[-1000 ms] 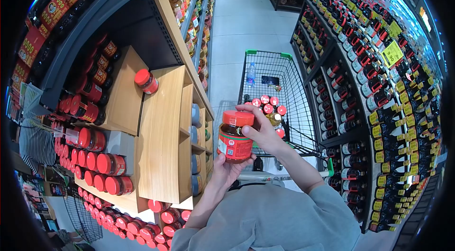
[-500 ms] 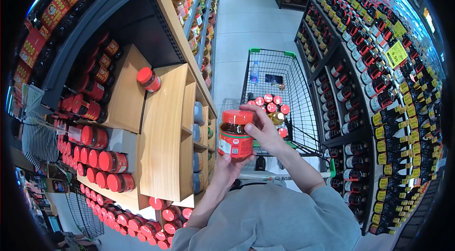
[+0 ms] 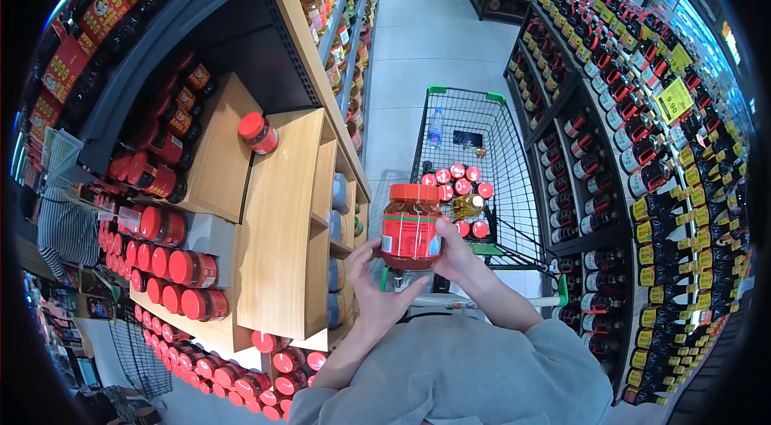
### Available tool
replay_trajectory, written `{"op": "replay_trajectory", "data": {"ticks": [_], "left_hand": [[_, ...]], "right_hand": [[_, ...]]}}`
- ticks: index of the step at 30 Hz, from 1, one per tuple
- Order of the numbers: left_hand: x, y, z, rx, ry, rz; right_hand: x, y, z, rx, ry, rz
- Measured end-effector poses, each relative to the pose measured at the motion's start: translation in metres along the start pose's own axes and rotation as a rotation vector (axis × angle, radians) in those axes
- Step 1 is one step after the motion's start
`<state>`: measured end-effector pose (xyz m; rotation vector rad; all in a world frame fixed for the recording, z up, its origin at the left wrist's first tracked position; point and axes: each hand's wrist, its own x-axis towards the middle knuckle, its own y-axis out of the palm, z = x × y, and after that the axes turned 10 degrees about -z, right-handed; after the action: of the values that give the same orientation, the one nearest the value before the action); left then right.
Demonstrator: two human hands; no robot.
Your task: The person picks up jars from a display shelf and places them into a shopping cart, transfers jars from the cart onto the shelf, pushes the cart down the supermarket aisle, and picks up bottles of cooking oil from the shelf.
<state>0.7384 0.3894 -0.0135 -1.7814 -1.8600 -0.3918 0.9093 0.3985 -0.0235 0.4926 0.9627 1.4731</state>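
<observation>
A glass jar with a red lid and a red and green label is held upright in front of my body. My right hand grips it from the right, thumb on the near side. Below and left of the jar, my left hand is open, thumb and fingers spread; its fingertips come close to the jar's lower left, and I cannot tell whether they touch. Beyond the jar stands a shopping cart holding several red-lidded jars, a bottle of yellow liquid and a water bottle.
To the left, a wooden shelf carries a single red-lidded jar, with rows of similar jars beside and below it. Racks of dark bottles line the right. A person in a striped top stands at far left.
The jar has turned so another side of its label faces me. My right hand moved from the lid down to its side, and my left hand loosened and spread its fingers.
</observation>
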Motion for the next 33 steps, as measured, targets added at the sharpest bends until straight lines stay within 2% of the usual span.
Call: {"op": "replay_trajectory", "data": {"ticks": [1, 3, 7, 19, 25, 28, 29, 31, 32, 33], "left_hand": [[0.001, -0.001, -0.002, -0.053, 0.008, -0.003], [0.007, -0.005, -0.007, 0.050, 0.087, 0.000], [0.012, -0.007, -0.017, 0.152, 0.178, -0.011], [0.010, -0.008, -0.017, 0.157, 0.220, 0.007], [0.010, -0.007, -0.017, 0.124, 0.192, 0.005], [0.014, -0.014, -0.014, -0.112, -0.149, 0.089], [0.013, -0.014, -0.008, -0.250, -0.333, 0.105], [0.008, -0.013, 0.012, -0.531, -0.688, 0.117], [0.008, -0.019, 0.018, -0.380, -0.747, 0.261], [0.008, -0.018, 0.021, -0.274, -0.713, 0.293]], "right_hand": [[0.000, 0.001, 0.000, 0.040, 0.013, 0.022], [0.002, 0.002, 0.000, 0.124, 0.038, 0.070], [0.003, -0.010, -0.008, 0.129, 0.099, 0.037], [0.000, -0.001, 0.000, 0.127, 0.098, 0.144], [0.000, -0.007, -0.004, 0.094, 0.064, 0.084], [-0.007, 0.002, 0.008, -0.193, -0.045, -0.032], [-0.004, 0.001, 0.005, -0.260, -0.136, -0.062], [-0.011, 0.019, 0.011, -0.640, -0.256, -0.186], [-0.015, 0.027, 0.009, -0.749, -0.254, -0.198], [-0.016, 0.032, 0.006, -0.857, -0.256, -0.218]]}}
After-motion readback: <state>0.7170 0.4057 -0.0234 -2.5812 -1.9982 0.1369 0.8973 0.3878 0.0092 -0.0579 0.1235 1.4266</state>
